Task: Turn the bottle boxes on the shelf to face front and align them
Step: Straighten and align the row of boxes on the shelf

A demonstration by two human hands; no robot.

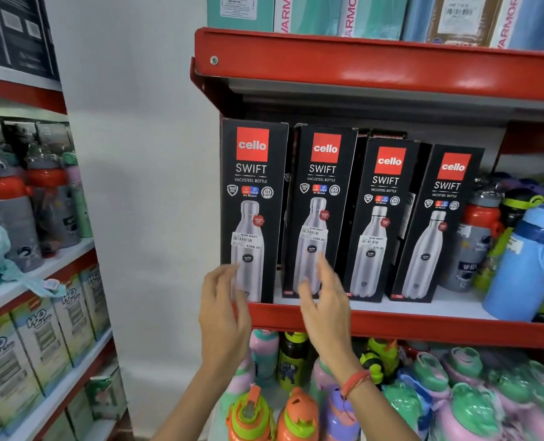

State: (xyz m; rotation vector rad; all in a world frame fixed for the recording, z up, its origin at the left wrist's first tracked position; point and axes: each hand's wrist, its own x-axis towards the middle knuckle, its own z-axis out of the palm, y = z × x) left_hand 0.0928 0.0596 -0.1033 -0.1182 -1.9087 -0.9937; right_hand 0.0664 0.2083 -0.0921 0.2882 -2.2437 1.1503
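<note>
Viewing the red shelf (391, 323) from the head camera, I see four black bottle boxes standing upright in a row on it, all showing their printed front.

- First box (253, 186) — at the shelf's left end, front edge closest to the shelf lip.
- Second box (323, 186) — just beside the first, a narrow dark gap between them, set slightly further back.
- Third box (383, 202) — shorter in view, set back again, turned a little toward the left.
- Fourth box (439, 218) — tilted, its top leaning right, next to a grey bottle with a red cap (476, 237).

The row steps backward from left to right, so the fronts are not in one line.

My left hand (224, 313) is raised before the lower part of the first box, fingers (229, 272) spread and loosely curled, holding nothing. My right hand (324, 300) is raised before the lower part of the second box, fingers (326, 268) extended and apart, holding nothing; I cannot tell whether the fingertips touch the carton. A red band (355, 381) sits on the right wrist.

Below the shelf, coloured bottles (455, 393) fill the next level.
</note>
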